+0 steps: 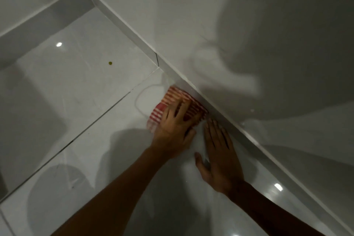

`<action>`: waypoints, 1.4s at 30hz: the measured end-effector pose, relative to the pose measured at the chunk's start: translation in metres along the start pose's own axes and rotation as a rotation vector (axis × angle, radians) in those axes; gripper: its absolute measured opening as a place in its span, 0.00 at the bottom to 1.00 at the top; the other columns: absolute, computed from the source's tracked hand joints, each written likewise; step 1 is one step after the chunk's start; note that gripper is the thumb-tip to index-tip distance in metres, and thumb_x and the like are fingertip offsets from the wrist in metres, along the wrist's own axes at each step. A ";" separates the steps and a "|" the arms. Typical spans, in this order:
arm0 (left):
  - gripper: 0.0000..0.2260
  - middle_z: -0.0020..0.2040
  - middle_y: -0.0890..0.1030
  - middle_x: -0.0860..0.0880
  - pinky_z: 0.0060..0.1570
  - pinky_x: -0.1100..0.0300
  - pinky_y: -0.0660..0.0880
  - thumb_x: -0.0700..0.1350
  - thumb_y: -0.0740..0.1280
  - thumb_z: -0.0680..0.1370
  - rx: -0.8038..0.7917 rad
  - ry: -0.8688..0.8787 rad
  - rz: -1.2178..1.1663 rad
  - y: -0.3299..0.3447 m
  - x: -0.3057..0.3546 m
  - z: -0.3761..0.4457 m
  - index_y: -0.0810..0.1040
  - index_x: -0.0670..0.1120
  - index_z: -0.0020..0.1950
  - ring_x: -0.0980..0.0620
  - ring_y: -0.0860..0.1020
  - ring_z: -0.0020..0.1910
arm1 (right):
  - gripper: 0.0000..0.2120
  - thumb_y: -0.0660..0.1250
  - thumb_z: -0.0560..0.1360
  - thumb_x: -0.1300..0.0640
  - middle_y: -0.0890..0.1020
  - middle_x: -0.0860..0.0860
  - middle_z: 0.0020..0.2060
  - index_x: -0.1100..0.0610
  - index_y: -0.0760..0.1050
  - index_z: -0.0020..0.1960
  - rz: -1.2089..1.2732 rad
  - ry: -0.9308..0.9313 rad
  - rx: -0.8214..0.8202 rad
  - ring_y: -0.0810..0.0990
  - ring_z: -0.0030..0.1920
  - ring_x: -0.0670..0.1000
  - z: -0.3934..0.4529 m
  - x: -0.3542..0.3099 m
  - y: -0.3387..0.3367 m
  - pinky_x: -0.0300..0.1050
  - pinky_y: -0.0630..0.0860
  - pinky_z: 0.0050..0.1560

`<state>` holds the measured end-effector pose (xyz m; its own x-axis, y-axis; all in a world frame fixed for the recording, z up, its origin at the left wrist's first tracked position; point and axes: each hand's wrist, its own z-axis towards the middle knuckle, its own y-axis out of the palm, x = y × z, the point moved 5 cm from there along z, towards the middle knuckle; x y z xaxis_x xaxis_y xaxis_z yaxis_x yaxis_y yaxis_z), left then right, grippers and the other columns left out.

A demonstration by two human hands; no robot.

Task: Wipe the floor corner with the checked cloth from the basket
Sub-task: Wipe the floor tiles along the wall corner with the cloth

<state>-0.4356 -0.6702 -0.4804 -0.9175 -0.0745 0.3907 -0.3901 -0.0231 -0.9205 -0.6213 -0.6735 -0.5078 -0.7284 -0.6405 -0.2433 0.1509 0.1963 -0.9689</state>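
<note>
The wiping step looks to be in hand: the left hand presses flat, fingers spread, on top of the red-and-white checked cloth, pinning it to the glossy tiled floor rather than gripping it. The cloth lies bunched at the centre of the frame, its far edge touching the skirting that runs diagonally from upper left to lower right. The right hand lies open and empty, palm down on the floor just beside the cloth, lower and to the right of it, its fingertips close to the cloth's edge and to the skirting; it seems to serve as a prop for the body. The two hands are apart, not touching.

The actual floor corner sits in the upper left of the frame, well apart from the cloth. By my judgement the next move calls for pushing the cloth along the skirting toward that corner, keeping pressure on it. A small dark speck on the tile lies between cloth and corner, left of centre. The basket is not in view.
</note>
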 end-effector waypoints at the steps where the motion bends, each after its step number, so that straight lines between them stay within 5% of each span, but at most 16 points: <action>1: 0.22 0.78 0.74 0.39 0.75 0.34 0.66 0.52 0.61 0.81 -0.033 0.060 0.022 -0.002 -0.006 0.002 0.82 0.53 0.72 0.31 0.69 0.77 | 0.43 0.59 0.84 0.38 0.59 0.60 0.89 0.63 0.55 0.89 0.001 0.005 0.004 0.59 0.89 0.58 0.000 0.000 0.000 0.61 0.62 0.87; 10: 0.29 0.84 0.66 0.42 0.82 0.34 0.55 0.59 0.51 0.82 0.075 -0.435 -0.115 -0.009 -0.011 0.019 0.74 0.52 0.79 0.34 0.58 0.84 | 0.43 0.56 0.86 0.36 0.49 0.57 0.91 0.60 0.47 0.90 0.001 0.084 -0.034 0.48 0.91 0.54 -0.006 -0.003 0.009 0.51 0.42 0.91; 18: 0.25 0.79 0.73 0.40 0.75 0.34 0.67 0.54 0.57 0.81 -0.060 0.073 0.039 -0.012 -0.027 0.009 0.77 0.51 0.77 0.34 0.70 0.77 | 0.42 0.55 0.86 0.38 0.51 0.57 0.91 0.61 0.48 0.90 0.040 0.083 -0.009 0.50 0.91 0.54 -0.007 -0.003 0.006 0.56 0.51 0.91; 22: 0.33 0.83 0.68 0.42 0.78 0.37 0.67 0.58 0.62 0.81 0.080 -0.114 0.015 -0.011 -0.029 0.011 0.66 0.45 0.83 0.38 0.68 0.79 | 0.41 0.51 0.87 0.36 0.50 0.56 0.91 0.60 0.46 0.90 0.028 0.061 -0.010 0.49 0.91 0.54 -0.007 -0.003 0.006 0.55 0.49 0.91; 26: 0.28 0.80 0.72 0.39 0.81 0.36 0.61 0.56 0.68 0.82 0.308 -0.193 0.045 -0.002 -0.014 -0.008 0.74 0.43 0.79 0.36 0.67 0.82 | 0.42 0.52 0.87 0.35 0.51 0.56 0.91 0.59 0.46 0.90 0.047 0.060 -0.003 0.49 0.91 0.53 -0.005 -0.003 0.005 0.54 0.47 0.91; 30: 0.23 0.81 0.71 0.40 0.82 0.39 0.62 0.52 0.67 0.84 0.340 -0.236 0.003 0.002 -0.012 -0.015 0.75 0.44 0.78 0.38 0.67 0.82 | 0.46 0.61 0.83 0.38 0.51 0.55 0.91 0.59 0.46 0.90 0.066 0.082 -0.044 0.49 0.91 0.53 -0.003 -0.005 0.002 0.53 0.47 0.91; 35: 0.17 0.65 0.86 0.41 0.64 0.49 0.81 0.36 0.74 0.80 0.172 -0.163 -0.096 -0.037 -0.004 -0.032 0.83 0.39 0.69 0.40 0.85 0.65 | 0.43 0.60 0.82 0.41 0.52 0.54 0.90 0.59 0.50 0.90 0.219 0.130 -0.327 0.57 0.90 0.54 0.006 -0.003 -0.054 0.51 0.58 0.89; 37: 0.14 0.50 0.90 0.45 0.53 0.56 0.83 0.42 0.69 0.83 -0.079 -0.356 -0.267 -0.075 0.002 -0.044 0.82 0.45 0.68 0.42 0.89 0.51 | 0.38 0.60 0.87 0.45 0.51 0.51 0.91 0.55 0.47 0.91 0.277 0.206 -0.457 0.58 0.90 0.52 0.004 -0.005 -0.106 0.49 0.57 0.87; 39: 0.10 0.37 0.86 0.50 0.46 0.53 0.84 0.48 0.64 0.85 -0.257 -0.516 -0.576 -0.113 0.018 -0.064 0.81 0.48 0.63 0.50 0.88 0.39 | 0.37 0.62 0.88 0.52 0.55 0.52 0.90 0.56 0.49 0.90 0.250 0.170 -0.417 0.60 0.89 0.52 -0.003 -0.018 -0.165 0.47 0.58 0.86; 41: 0.10 0.34 0.84 0.51 0.39 0.56 0.81 0.50 0.62 0.86 -0.162 -0.629 -0.767 -0.169 0.037 -0.087 0.81 0.48 0.59 0.56 0.86 0.33 | 0.36 0.66 0.86 0.56 0.63 0.56 0.88 0.58 0.55 0.89 0.210 0.114 -0.362 0.65 0.87 0.56 -0.017 -0.039 -0.228 0.46 0.62 0.84; 42: 0.13 0.36 0.85 0.48 0.39 0.54 0.81 0.52 0.61 0.86 -0.096 -0.694 -0.800 -0.201 0.048 -0.100 0.81 0.47 0.60 0.52 0.86 0.34 | 0.35 0.67 0.85 0.58 0.65 0.57 0.87 0.60 0.57 0.89 0.212 0.099 -0.357 0.67 0.87 0.57 -0.025 -0.055 -0.259 0.47 0.62 0.84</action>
<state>-0.4087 -0.5692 -0.2757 -0.1582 -0.6253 0.7642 -0.8925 -0.2406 -0.3816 -0.6374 -0.6704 -0.2426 -0.7692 -0.4875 -0.4131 0.0763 0.5718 -0.8169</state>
